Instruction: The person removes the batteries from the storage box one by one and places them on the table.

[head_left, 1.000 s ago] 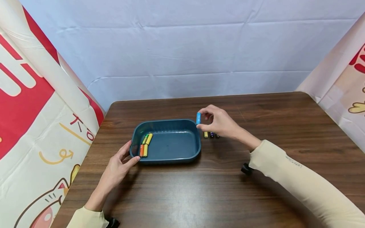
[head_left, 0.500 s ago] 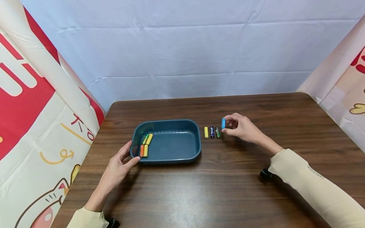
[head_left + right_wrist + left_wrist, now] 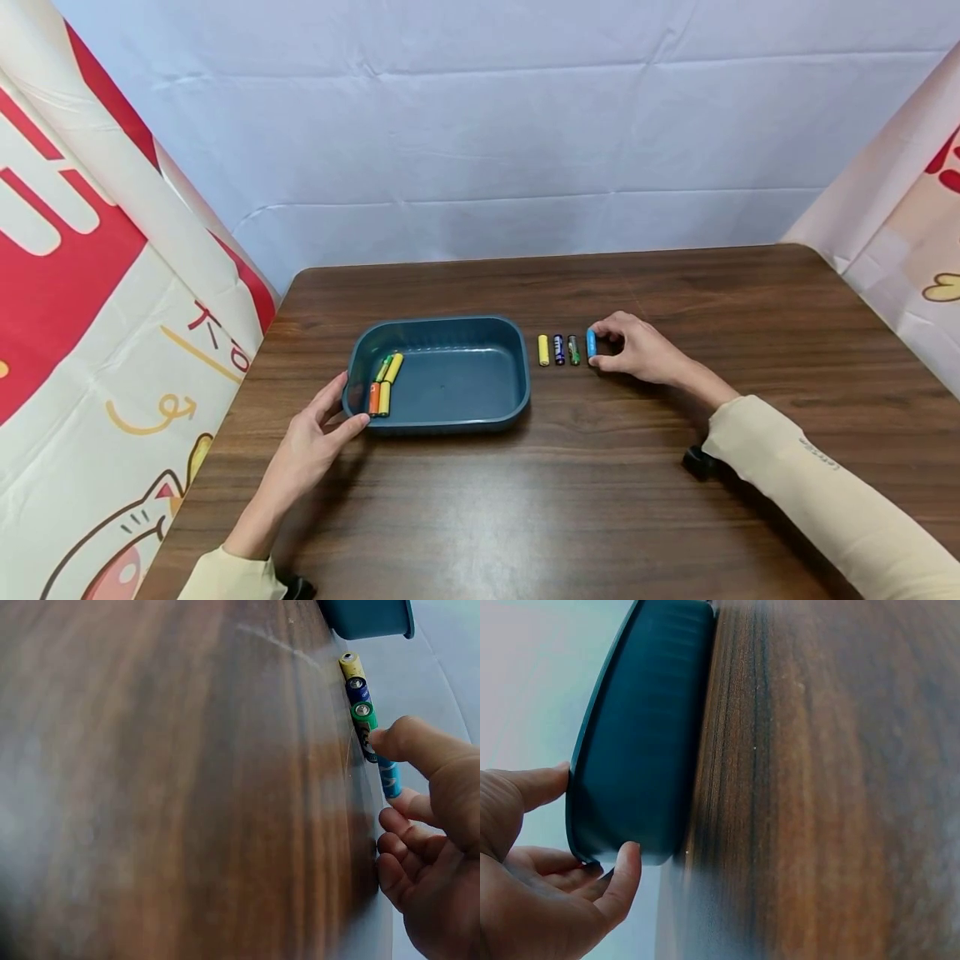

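right hand [image 3: 637, 354] low on the wooden table [image 3: 600, 500], thumb and fingertips pinched on a light-blue battery [image 3: 592, 342] that lies flat on the wood. this battery sits at the right end of a short row, just beside a green battery [image 3: 573, 349], then a dark-blue battery [image 3: 558, 349], then a yellow battery [image 3: 543, 350] nearest the tray. all four lie parallel, side by side (the wrist view shows the thumb [image 3: 409, 742] over the blue one and the row running away toward the tray corner [image 3: 371, 619]).

left hand [image 3: 315, 437] at the near left corner of the teal plastic tray [image 3: 450, 417], thumb on the front wall, fingers up against the rim; grip light, fingers only partly curled around the corner. the left wrist view shows the same: thumb [image 3: 626, 877] under the tray's edge [image 3: 645, 750], a finger touching the rim.

inside the tray, at its left side, lie four batteries [image 3: 382, 383]: one orange, two yellow, one green-and-yellow.

white cloth backdrop [image 3: 487, 125] behind the table; printed red-and-cream banner [image 3: 82, 275] on the left.
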A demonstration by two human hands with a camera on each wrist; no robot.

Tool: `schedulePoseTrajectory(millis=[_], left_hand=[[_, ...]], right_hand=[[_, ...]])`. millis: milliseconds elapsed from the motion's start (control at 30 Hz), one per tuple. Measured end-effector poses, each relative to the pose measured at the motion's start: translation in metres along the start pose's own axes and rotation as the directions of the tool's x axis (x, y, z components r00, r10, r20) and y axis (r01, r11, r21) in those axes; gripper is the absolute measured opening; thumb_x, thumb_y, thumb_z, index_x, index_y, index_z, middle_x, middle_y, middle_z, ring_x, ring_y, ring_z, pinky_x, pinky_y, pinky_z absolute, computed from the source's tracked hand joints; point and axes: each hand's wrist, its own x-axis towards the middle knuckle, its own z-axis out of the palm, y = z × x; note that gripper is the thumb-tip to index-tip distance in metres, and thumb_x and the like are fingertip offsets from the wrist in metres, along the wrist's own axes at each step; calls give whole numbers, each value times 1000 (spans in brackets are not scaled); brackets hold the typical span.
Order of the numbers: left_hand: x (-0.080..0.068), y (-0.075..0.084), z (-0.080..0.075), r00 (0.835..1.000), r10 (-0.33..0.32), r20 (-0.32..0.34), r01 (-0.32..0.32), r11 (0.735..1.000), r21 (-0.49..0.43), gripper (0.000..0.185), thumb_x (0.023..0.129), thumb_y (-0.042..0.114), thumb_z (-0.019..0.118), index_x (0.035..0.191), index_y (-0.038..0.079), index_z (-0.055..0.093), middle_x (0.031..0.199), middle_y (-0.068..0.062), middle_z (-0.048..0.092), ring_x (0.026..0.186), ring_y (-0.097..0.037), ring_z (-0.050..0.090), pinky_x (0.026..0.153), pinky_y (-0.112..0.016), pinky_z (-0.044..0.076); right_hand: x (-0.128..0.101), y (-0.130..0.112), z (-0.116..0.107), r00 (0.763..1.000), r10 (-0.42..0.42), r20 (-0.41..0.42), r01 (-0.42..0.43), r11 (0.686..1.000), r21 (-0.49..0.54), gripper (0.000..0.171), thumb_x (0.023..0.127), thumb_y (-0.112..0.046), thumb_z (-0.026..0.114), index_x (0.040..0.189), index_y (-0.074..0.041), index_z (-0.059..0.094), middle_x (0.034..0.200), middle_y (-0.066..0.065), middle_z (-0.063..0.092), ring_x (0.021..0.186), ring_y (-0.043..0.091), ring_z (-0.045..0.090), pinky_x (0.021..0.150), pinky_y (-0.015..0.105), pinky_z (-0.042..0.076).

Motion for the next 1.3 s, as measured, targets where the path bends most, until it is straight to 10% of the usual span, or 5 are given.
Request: schedulePoseTrajectory(millis=[1300], left_hand=[[-1,1,0,1000,-2,1,2,1000,-8,79,100,19,71,163,2,25,164,-23,31,141,-42,46,107,-46,45]], right_hand=[[2,-3,0,999,18,42,-16,999,-37,53,89,-17,82,133,6,63,121,22,60,104,34,57,88,52,51]])
